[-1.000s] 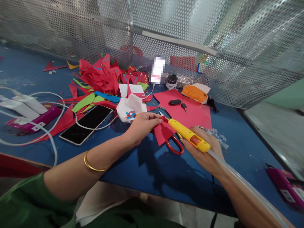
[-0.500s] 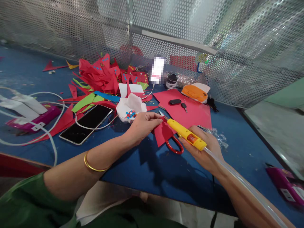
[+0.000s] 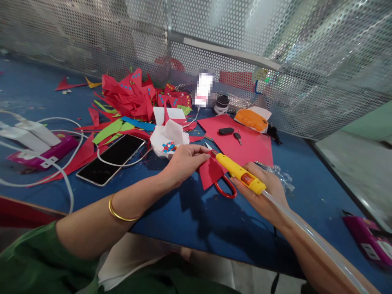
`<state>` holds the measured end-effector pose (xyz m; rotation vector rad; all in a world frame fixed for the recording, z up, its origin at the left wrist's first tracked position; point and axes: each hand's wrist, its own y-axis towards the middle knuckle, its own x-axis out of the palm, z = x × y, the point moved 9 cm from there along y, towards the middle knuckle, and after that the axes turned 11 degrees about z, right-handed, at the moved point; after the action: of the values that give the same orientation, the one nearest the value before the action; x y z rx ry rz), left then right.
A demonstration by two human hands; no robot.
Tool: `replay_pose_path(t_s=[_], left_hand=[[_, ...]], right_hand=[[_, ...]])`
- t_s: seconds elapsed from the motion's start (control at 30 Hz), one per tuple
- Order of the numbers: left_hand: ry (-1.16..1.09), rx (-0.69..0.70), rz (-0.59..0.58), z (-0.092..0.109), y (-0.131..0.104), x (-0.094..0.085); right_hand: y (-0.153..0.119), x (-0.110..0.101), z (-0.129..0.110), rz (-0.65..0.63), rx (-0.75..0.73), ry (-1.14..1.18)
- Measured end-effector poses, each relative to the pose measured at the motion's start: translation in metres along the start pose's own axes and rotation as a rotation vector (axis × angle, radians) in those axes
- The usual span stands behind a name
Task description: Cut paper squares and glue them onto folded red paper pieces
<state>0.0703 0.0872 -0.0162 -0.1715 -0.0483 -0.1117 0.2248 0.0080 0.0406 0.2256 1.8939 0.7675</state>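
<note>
Between the fingertips of my left hand is a small piece of red paper. My right hand is wrapped round a yellow glue gun, with a long clear glue stick running out of its back. Its nozzle points at the top of the red piece, close to my left fingertips; whether it touches I cannot tell. Under the paper and the gun lie scissors with red handles, partly hidden. A white paper bowl with small blue, red and white bits stands just beyond my left hand.
A black phone and white cables lie left, near a purple power strip. Red paper shapes are heaped behind. A red sheet bears car keys. Another purple block sits at right. Perforated metal mesh closes off the back.
</note>
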Motion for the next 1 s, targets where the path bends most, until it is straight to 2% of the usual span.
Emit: replay_pose_path(t_s=[0.37, 0.6, 0.8, 1.0], left_hand=[[-0.01, -0.011, -0.001, -0.0013, -0.0002, -0.0002], [-0.008, 0.008, -0.001, 0.0003, -0.0002, -0.0004], [0.006, 0.019, -0.005, 0.0013, 0.0003, -0.0008], [0.016, 0.013, -0.019, -0.0009, -0.0003, 0.0006]], right_hand=[[0.0011, -0.0022, -0.0037, 0.021, -0.046, -0.033], [0.0014, -0.0025, -0.0018, 0.002, -0.021, -0.031], [0.0014, -0.0031, -0.0054, 0.023, -0.067, -0.052], [0.0012, -0.0028, -0.0037, 0.016, -0.034, -0.049]])
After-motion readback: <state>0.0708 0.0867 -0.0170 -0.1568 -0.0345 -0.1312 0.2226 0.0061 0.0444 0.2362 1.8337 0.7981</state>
